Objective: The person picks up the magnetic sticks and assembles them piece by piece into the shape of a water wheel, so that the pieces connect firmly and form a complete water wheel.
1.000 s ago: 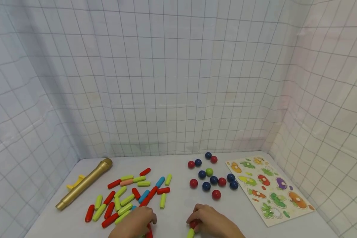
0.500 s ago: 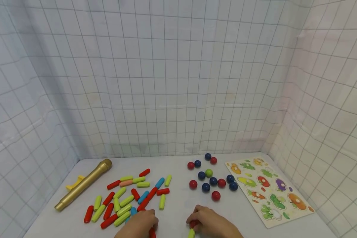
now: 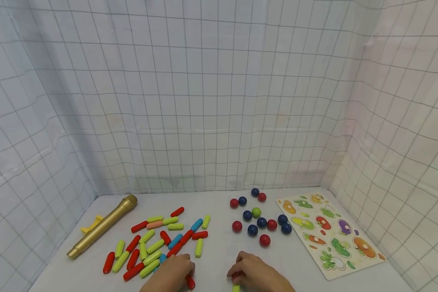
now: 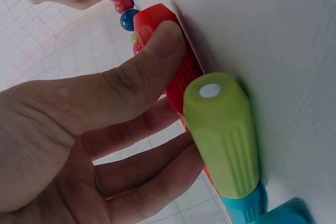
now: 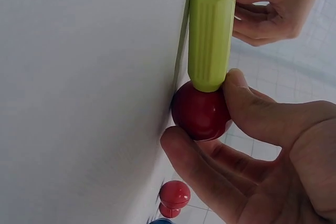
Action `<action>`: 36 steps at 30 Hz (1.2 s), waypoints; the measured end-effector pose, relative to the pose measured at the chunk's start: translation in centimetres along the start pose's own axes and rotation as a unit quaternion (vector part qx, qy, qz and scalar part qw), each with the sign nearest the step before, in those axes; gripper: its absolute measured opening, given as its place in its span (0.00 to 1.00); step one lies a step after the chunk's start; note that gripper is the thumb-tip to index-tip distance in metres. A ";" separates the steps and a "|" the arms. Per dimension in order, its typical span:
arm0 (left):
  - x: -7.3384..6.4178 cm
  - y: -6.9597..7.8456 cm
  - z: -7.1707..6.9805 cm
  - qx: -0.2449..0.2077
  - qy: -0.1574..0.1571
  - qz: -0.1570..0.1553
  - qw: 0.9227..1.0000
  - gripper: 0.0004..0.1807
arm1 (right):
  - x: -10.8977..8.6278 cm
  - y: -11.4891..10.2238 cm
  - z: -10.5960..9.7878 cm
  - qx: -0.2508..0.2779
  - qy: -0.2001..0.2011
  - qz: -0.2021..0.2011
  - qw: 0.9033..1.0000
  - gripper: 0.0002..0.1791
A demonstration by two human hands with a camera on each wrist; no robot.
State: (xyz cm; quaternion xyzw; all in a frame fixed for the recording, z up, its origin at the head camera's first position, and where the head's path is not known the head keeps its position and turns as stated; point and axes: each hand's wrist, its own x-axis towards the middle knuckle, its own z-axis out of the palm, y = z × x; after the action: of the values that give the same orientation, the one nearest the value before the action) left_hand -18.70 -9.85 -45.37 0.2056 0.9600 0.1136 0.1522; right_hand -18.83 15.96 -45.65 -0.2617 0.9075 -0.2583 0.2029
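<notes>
My left hand (image 3: 173, 272) is low at the middle of the table, its thumb and fingers pinching a red rod (image 4: 184, 77). A yellow-green rod (image 4: 224, 140) lies right beside that red one, with blue rods (image 4: 247, 207) past its far end. To the right, my right hand (image 3: 257, 272) grips a red ball (image 5: 202, 113) between thumb and fingers. Another yellow-green rod (image 5: 211, 35) touches this ball end-on and points away from the fingers. In the head view, the hand covers most of the ball, and the frame's lower edge cuts off the rod.
Red, yellow-green, blue and orange rods (image 3: 155, 245) lie scattered at left. Beyond my right hand are several blue and red balls (image 3: 252, 230) and one green ball (image 3: 256, 212). A vegetable puzzle board (image 3: 323, 243) lies at right, a gold microphone (image 3: 106, 225) at far left.
My left hand has shifted a little to the right, and more of its red rod's end shows. My right hand stays nearly in place on the red ball.
</notes>
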 end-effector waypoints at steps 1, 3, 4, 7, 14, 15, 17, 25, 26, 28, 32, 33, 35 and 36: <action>0.0 0.0 0.0 0.003 0.002 0.003 1.000 0.07 | 0.0 -0.1 0.0 -0.002 0.000 0.001 1.000 0.11; -0.1 0.0 0.0 0.009 0.005 0.007 1.000 0.06 | 0.0 -0.2 0.0 -0.008 0.001 0.001 1.000 0.11; -0.1 0.0 0.0 0.010 0.007 0.008 1.000 0.06 | 0.0 -0.2 0.0 -0.011 0.000 0.001 1.000 0.11; -0.2 0.1 -0.1 0.017 0.011 0.013 1.000 0.05 | 0.0 -0.3 -0.1 -0.014 0.001 0.000 1.000 0.11; -0.3 0.5 -0.1 0.037 0.016 0.010 0.999 0.04 | 0.1 -0.2 0.1 -0.015 -0.001 -0.003 1.000 0.12; -0.3 0.5 -0.1 0.036 0.018 0.008 0.999 0.04 | 0.1 -0.2 0.2 -0.017 -0.001 -0.004 1.000 0.12; -0.3 0.7 -0.1 0.040 0.023 0.005 0.999 0.06 | 0.1 -0.3 0.2 -0.021 0.000 -0.005 1.000 0.12; -0.3 1.9 0.1 0.056 0.018 0.023 0.998 0.06 | 0.0 -0.7 0.4 -0.023 0.005 0.007 1.000 0.12; -0.3 2.1 0.1 0.049 0.013 0.028 0.998 0.06 | 0.1 -0.8 0.4 -0.012 0.003 0.013 1.000 0.12; -0.3 2.5 0.4 0.032 0.005 0.037 0.999 0.06 | 0.1 -1.0 0.5 0.008 0.001 0.029 1.000 0.12; -0.3 3.3 0.9 0.005 -0.003 0.044 0.999 0.07 | 0.3 -1.6 0.8 0.048 0.001 0.062 0.997 0.13; -0.3 3.5 1.0 0.002 -0.004 0.043 0.999 0.07 | 0.3 -1.7 0.9 0.052 0.001 0.063 0.997 0.12; -0.2 3.8 1.3 0.001 -0.006 0.046 0.999 0.07 | 0.3 -1.9 1.1 0.063 0.000 0.061 0.996 0.11; -0.2 4.0 1.5 0.006 -0.010 0.048 0.999 0.07 | 0.3 -1.9 1.2 0.068 -0.002 0.057 0.996 0.10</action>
State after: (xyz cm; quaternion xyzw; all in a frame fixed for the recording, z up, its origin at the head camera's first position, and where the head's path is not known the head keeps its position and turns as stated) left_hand -16.61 -6.19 -45.56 0.2539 0.9481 0.1127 0.1545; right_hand -17.73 13.98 -45.55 -0.1953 0.9009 -0.3071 0.2363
